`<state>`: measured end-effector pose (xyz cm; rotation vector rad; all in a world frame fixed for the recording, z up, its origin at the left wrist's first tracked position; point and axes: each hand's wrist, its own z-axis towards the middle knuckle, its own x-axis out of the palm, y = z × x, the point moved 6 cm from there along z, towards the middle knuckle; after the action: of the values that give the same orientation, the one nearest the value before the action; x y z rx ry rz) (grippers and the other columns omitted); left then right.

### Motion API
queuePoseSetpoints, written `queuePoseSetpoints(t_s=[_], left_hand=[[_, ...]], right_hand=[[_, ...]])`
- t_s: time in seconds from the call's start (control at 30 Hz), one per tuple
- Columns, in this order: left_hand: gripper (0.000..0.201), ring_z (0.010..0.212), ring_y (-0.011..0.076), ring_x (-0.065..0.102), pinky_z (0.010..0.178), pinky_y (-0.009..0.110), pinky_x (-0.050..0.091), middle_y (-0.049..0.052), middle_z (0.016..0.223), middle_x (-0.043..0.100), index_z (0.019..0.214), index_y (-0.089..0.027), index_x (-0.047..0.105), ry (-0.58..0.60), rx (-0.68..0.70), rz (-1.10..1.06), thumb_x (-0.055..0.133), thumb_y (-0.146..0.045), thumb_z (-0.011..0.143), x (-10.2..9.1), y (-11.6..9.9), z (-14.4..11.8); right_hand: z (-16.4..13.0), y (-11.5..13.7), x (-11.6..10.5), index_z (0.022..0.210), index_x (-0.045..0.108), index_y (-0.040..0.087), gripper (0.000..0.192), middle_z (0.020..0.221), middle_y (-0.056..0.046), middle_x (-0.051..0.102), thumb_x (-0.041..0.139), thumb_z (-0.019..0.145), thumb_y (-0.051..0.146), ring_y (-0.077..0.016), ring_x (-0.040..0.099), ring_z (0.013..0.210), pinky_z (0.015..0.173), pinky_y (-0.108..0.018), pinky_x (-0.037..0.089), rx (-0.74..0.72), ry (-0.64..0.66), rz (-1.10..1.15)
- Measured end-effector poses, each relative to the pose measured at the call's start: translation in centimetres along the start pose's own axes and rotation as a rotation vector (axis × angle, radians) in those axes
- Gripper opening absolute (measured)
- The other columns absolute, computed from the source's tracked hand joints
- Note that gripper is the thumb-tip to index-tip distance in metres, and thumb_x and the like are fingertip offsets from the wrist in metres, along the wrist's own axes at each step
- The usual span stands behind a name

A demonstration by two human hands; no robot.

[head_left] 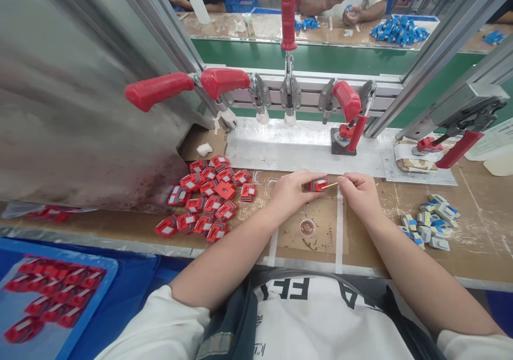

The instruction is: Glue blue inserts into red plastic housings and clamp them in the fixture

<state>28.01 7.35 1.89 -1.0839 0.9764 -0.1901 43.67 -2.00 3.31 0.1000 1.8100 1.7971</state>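
Head cam had the left hand (292,190) pinching one red part (319,184) at bench center while the right hand (358,193) gripped a thin stick (331,185) at its 3 o'clock end, and judging by the loose red pile (208,200) at 9 o'clock, plenty was left.

- Left hand (289,192) and right hand (358,193) are bare, without gloves.
- White short sleeves end above the elbows.
- White shirt front carries large dark block letters.
- A dark strap crosses the chest.
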Motion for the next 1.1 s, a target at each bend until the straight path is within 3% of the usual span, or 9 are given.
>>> queuePoseSetpoints(t_s=[0.47, 0.8, 0.87, 1.03, 1.1], left_hand=[[0.04, 0.094, 0.0199, 0.07, 0.079, 0.029, 0.05, -0.001, 0.106, 0.077, 0.122, -0.034, 0.075, -0.011, -0.042, 0.135, 0.081, -0.037, 0.082, -0.4, -0.2, -0.1], [0.034, 0.095, 0.0206, 0.071, 0.08, 0.029, 0.052, -0.001, 0.105, 0.078, 0.115, -0.031, 0.077, -0.003, -0.044, 0.15, 0.079, -0.04, 0.082, -0.3, -0.5, -0.1], [0.035, 0.093, 0.0207, 0.071, 0.079, 0.029, 0.052, 0.0, 0.104, 0.078, 0.113, -0.03, 0.077, -0.007, -0.059, 0.136, 0.08, -0.042, 0.081, -0.3, -0.4, 0.0], [0.041, 0.09, 0.0211, 0.07, 0.079, 0.029, 0.052, 0.001, 0.106, 0.078, 0.119, -0.028, 0.075, -0.055, -0.109, 0.102, 0.079, -0.043, 0.081, -0.6, 0.1, 0.2], [0.041, 0.088, 0.0209, 0.07, 0.078, 0.03, 0.051, 0.001, 0.104, 0.078, 0.121, -0.028, 0.074, -0.066, -0.105, 0.081, 0.078, -0.041, 0.082, -0.7, 0.2, 0.2]], right_hand=[[-0.2, 0.6, -0.7, 0.053, 0.039, 0.021, 0.036, 0.053, 0.005, 0.029, 0.053, 0.084, 0.033, -0.0093, 0.031, 0.053, 0.051, -0.025, 0.024, -0.069, -0.074, -0.148], [-0.8, 2.4, -0.8, 0.058, 0.026, 0.022, 0.043, 0.056, 0.006, 0.023, 0.052, 0.092, 0.025, -0.0095, 0.024, 0.052, 0.052, -0.027, 0.021, -0.352, -0.143, -0.276], [-1.2, 3.2, -0.5, 0.058, 0.026, 0.023, 0.043, 0.056, 0.006, 0.024, 0.05, 0.094, 0.023, -0.0099, 0.025, 0.051, 0.053, -0.028, 0.022, -0.462, -0.033, -0.217], [-3.7, 3.7, 3.5, 0.056, 0.031, 0.022, 0.044, 0.052, 0.005, 0.032, 0.05, 0.096, 0.023, -0.0114, 0.029, 0.052, 0.056, -0.029, 0.024, -0.674, 0.634, -0.242], [-4.4, 3.4, 4.7, 0.055, 0.038, 0.02, 0.045, 0.052, 0.004, 0.042, 0.052, 0.097, 0.027, -0.0114, 0.031, 0.052, 0.057, -0.029, 0.023, -0.689, 0.716, -0.369]])
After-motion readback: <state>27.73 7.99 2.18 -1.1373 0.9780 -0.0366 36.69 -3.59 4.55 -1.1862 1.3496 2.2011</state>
